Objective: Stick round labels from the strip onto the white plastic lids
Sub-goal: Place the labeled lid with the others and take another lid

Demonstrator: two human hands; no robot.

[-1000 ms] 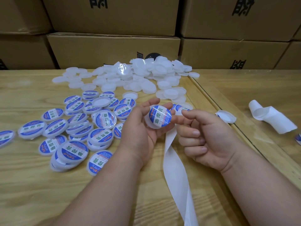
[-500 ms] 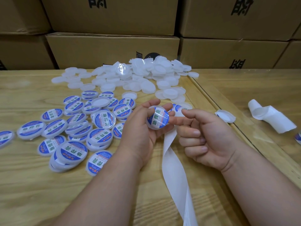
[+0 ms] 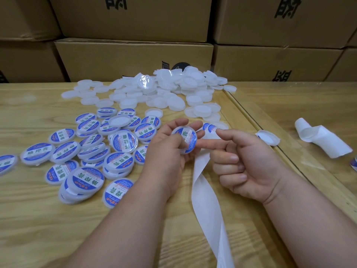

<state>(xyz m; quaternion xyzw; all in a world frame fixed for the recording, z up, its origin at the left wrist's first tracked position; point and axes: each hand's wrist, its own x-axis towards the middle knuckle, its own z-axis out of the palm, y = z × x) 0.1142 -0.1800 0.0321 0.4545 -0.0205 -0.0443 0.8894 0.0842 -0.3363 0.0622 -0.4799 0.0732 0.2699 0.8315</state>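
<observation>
The small round white plastic lid with its blue-and-white label, face-up a second ago, is now tilted and pinched by the left hand. The right hand, curled around the white backing strip, has loosened; labelling appears finished, above the wooden table.

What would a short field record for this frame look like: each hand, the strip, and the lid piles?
left hand: holds a labelled lid, thumb across its label
right hand: fingers curled, index finger extended to the lid's edge; whether it pinches the strip is unclear
label strip: hangs from between the hands toward the near table edge
labelled lids: left of the hands
plain lids: far pile before the cartons
</observation>
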